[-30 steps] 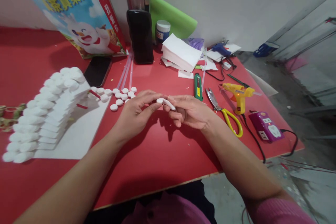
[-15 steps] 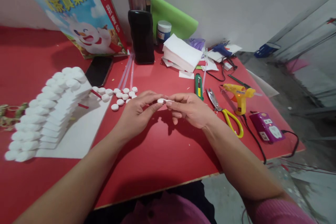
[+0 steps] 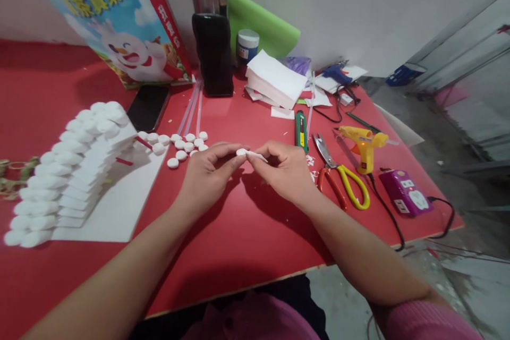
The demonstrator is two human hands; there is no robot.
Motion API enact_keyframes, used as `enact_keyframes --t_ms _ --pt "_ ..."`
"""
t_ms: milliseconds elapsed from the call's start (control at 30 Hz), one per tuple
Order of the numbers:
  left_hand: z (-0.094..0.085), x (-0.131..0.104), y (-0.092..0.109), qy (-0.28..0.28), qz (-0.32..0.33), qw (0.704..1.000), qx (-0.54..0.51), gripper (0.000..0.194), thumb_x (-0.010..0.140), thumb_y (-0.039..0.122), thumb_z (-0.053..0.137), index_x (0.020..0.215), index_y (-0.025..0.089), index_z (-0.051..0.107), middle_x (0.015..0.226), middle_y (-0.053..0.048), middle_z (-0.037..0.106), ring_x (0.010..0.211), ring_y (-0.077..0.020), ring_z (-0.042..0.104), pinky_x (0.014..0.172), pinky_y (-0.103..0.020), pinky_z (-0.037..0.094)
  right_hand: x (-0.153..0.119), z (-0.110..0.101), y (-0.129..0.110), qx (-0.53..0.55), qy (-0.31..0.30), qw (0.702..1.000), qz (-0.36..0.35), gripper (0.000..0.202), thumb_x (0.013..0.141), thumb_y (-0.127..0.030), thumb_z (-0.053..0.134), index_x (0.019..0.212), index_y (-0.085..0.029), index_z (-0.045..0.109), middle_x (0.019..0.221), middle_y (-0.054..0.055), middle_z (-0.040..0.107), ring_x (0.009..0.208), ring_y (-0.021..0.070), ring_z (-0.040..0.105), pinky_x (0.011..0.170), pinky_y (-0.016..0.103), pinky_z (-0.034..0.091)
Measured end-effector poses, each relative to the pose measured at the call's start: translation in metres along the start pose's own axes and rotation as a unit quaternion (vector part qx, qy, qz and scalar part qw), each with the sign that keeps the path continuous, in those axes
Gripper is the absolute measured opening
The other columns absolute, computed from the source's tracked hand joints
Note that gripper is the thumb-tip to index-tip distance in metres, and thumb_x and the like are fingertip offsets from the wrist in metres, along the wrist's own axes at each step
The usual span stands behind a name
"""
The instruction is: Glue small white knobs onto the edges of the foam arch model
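Pinching white disc point(image 3: 241, 152) in my left hand point(image 3: 203, 174), white strip point(image 3: 257, 156) in right hand point(image 3: 285, 174), inward of tabletop's front edge point(image 3: 239, 290). Probably light, strip bendable; best gripped by edges.

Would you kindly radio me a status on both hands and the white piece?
Left hand: fingers on white disc. Right hand: fingers pinching white strip. Disc and strip meet. Nothing blocking between hands.
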State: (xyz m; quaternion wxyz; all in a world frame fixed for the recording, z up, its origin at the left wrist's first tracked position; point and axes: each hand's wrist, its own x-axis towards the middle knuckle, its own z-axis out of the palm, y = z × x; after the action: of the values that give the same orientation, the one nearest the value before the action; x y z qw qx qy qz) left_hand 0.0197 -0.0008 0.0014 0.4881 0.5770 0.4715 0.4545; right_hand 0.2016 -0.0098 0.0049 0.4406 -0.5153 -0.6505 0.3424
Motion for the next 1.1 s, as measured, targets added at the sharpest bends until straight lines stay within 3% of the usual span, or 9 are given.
enact_keyframes --t_ms 100,200,267,400,533,700,867,1100 --pt "0.000 0.000 -0.001 0.001 -0.014 1.000 -0.022 0.011 0.088 0.034 0.081 0.095 0.027 0.085 0.102 -0.006 0.083 0.099 -0.0255 0.075 0.095 -0.040 0.060 0.001 -0.002 0.001 -0.031 -0.005 0.999 -0.020 0.019 0.094 -0.031 0.073 0.080 -0.019 0.072 0.065 -0.001 0.068 0.059 0.0115 0.060 0.054 0.024 0.041" --pt "-0.001 0.001 0.000 -0.005 -0.009 1.000 -0.022 0.012 0.088 0.035 0.081 0.094 0.026 0.086 0.099 -0.006 0.083 0.096 -0.0255 0.075 0.092 -0.040 0.061 0.005 -0.005 -0.001 0.059 -0.064 0.994 0.065 0.025 0.095 -0.043 0.074 0.090 -0.019 0.074 0.057 -0.004 0.065 0.049 0.0116 0.060 0.051 0.025 0.045" --pt "-0.002 0.002 0.000 -0.012 0.001 1.000 -0.016 0.013 0.088 0.035 0.082 0.095 0.025 0.086 0.098 -0.007 0.083 0.095 -0.0250 0.076 0.091 -0.039 0.062 0.008 -0.007 -0.002 0.141 -0.098 0.979 0.111 0.034 0.092 -0.052 0.076 0.092 -0.018 0.074 0.064 -0.002 0.071 0.045 0.0109 0.060 0.048 0.025 0.048" --pt "-0.003 0.002 0.002 -0.024 0.000 0.999 -0.026 0.012 0.088 0.035 0.082 0.093 0.025 0.086 0.097 -0.007 0.082 0.092 -0.0244 0.076 0.087 -0.037 0.062 0.010 -0.008 -0.003 0.192 -0.100 0.967 0.131 0.034 0.087 -0.051 0.080 0.087 -0.017 0.072 0.078 0.002 0.077 0.045 0.0090 0.062 0.046 0.024 0.050" --pt "0.000 -0.001 0.003 -0.028 0.006 0.999 -0.020 0.010 0.088 0.033 0.081 0.093 0.025 0.086 0.097 -0.005 0.082 0.093 -0.0235 0.076 0.089 -0.036 0.061 0.006 -0.004 -0.004 0.174 -0.068 0.975 0.120 0.024 0.088 -0.039 0.077 0.080 -0.018 0.068 0.066 -0.003 0.069 0.044 0.0093 0.058 0.045 0.024 0.048" --pt "0.006 -0.003 0.000 -0.010 0.005 0.999 -0.039 0.009 0.088 0.031 0.082 0.093 0.026 0.086 0.100 -0.004 0.083 0.094 -0.0231 0.076 0.091 -0.036 0.060 -0.001 0.003 -0.005 0.032 0.034 0.998 0.044 0.019 0.085 -0.026 0.075 0.070 -0.020 0.065 0.059 -0.004 0.061 0.052 0.0092 0.051 0.051 0.023 0.039" --pt "0.003 0.000 -0.002 0.006 -0.017 0.999 -0.046 0.007 0.086 0.029 0.084 0.092 0.027 0.087 0.099 -0.004 0.084 0.096 -0.0236 0.077 0.090 -0.036 0.060 -0.001 -0.001 -0.001 0.010 -0.035 0.998 0.054 0.021 0.097 -0.039 0.069 0.089 -0.020 0.070 0.064 -0.003 0.067 0.048 0.0100 0.057 0.050 0.024 0.042" --pt "0.002 -0.001 0.000 0.018 -0.049 0.995 -0.084 0.017 0.080 0.037 0.091 0.093 0.026 0.087 0.100 -0.005 0.084 0.097 -0.0234 0.075 0.091 -0.036 0.060 -0.002 0.000 -0.001 -0.023 -0.001 0.999 -0.026 0.014 0.097 -0.031 0.070 0.090 -0.020 0.070 0.071 0.000 0.072 0.062 0.0128 0.064 0.055 0.024 0.043"
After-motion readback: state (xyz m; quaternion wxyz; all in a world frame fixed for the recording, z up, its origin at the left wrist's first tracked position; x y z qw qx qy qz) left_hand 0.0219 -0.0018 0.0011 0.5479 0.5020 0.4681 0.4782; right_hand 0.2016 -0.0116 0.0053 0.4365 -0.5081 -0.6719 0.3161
